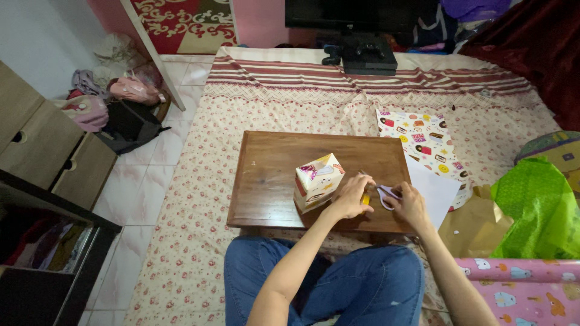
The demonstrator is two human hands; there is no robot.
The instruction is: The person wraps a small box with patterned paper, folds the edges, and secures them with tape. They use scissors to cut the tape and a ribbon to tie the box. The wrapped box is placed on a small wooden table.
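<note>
**Ana:** Low down on a flowered bedspread sits a small wooden table, with tiled floor at the left of the frame and a dark screen at the top. What are the hands doing?

**Ben:** Both meet at the table's lower right. The right hand is closed on purple-handled scissors. The left hand pinches something small and yellow just beside the blades; I cannot tell what it is.

**Ana:** And the wrapped box?

**Ben:** 1 small box, covered in patterned paper, stands tilted near the table's middle, touching the left hand's knuckle side. It looks light and stiff, though the paper skin would likely crease or tear under a hard squeeze. Holding it by 2 opposite flat faces seems safest.

**Ana:** Scissors?

**Ben:** Rigid, pointed; best kept by the loops.

**Ana:** Room to move?

**Ben:** The table's left half is bare. At right, a white sheet overhangs the edge, with patterned wrapping paper beyond it and green paper further right. The near edge sits close to the knees.
</note>
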